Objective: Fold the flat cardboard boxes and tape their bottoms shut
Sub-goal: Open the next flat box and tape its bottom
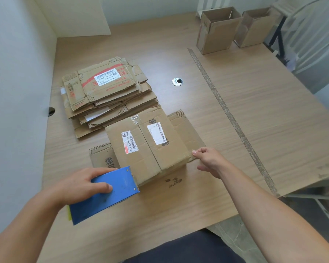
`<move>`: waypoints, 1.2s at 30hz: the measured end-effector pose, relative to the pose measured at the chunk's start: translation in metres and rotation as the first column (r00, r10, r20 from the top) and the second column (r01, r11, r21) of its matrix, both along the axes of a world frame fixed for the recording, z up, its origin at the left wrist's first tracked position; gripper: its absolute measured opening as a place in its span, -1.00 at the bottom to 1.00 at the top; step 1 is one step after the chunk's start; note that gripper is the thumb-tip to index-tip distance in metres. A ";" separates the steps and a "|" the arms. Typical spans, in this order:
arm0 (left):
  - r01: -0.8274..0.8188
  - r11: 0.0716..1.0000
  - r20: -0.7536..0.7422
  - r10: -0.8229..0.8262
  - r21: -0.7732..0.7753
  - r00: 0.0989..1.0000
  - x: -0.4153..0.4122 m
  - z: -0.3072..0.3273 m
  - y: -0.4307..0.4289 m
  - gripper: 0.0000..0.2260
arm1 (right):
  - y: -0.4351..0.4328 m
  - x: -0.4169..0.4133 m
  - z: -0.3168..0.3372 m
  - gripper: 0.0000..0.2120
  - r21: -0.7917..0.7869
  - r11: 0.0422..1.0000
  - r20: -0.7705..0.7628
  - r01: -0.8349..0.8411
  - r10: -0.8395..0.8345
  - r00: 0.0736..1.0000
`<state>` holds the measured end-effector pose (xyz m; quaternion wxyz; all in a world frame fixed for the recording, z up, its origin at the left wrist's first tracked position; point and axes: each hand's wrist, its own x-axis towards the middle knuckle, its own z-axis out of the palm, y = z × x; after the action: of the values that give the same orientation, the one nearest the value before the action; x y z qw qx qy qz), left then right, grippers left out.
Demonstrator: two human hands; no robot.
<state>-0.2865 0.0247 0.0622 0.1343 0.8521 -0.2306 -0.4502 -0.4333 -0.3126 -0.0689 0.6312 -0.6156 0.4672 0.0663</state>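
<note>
The folded box [156, 149] is sitting bottom-up in the middle of the table [254, 130], just in front of the person. Its bottom flaps are lying closed, and its other flaps are spreading flat on the table around it. Clear tape [135, 119] is running along the seam between the closed flaps.

The left hand [84, 185] is gripping the blue tape dispenser [106, 194], fingers wrapping over its top, and the dispenser's front edge is meeting the near edge of the box. The right hand [210, 160] is hovering at the box's right corner with loosely bent fingers. One fingertip is touching that corner, and the hand is gripping nothing that shows.

The stack of flat boxes [106, 92] is waiting just behind the box to the left, the top one showing red print and a white label. Two standing boxes [217, 29] with open tops are sitting side by side at the far right of the table. A long strip of worn tape [234, 120] is running across the table surface.
</note>
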 end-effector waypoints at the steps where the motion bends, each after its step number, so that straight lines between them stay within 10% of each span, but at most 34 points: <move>1: -0.002 1.000 0.005 0.002 0.011 1.000 0.000 0.000 0.000 -0.58 | 0.003 0.000 -0.002 -0.78 0.015 1.000 -0.003 0.002 -0.002 1.000; 11: 0.010 0.999 -0.031 -0.008 0.046 0.999 0.004 -0.005 -0.003 -0.56 | 0.021 -0.003 -0.004 -0.86 0.060 0.995 -0.024 0.082 -0.080 0.996; 17: 0.007 0.998 -0.017 -0.006 0.055 1.000 0.004 -0.006 -0.003 -0.57 | 0.026 -0.009 0.000 -0.86 -0.205 0.978 0.160 -0.029 0.062 0.985; 27: -0.018 0.999 -0.026 0.019 0.046 0.999 0.004 -0.008 -0.002 -0.62 | 0.032 -0.035 0.008 -0.89 0.023 0.998 0.270 0.064 -0.067 0.960; 36: -0.017 0.998 -0.031 0.018 0.058 0.999 0.002 -0.005 -0.005 -0.57 | 0.042 -0.029 0.017 -0.80 -0.114 0.993 0.214 0.026 -0.001 0.977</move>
<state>-0.2840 0.0194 0.0571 0.1174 0.8504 -0.2080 -0.4688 -0.4623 -0.2709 -0.0522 0.6414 -0.6514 0.4040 -0.0319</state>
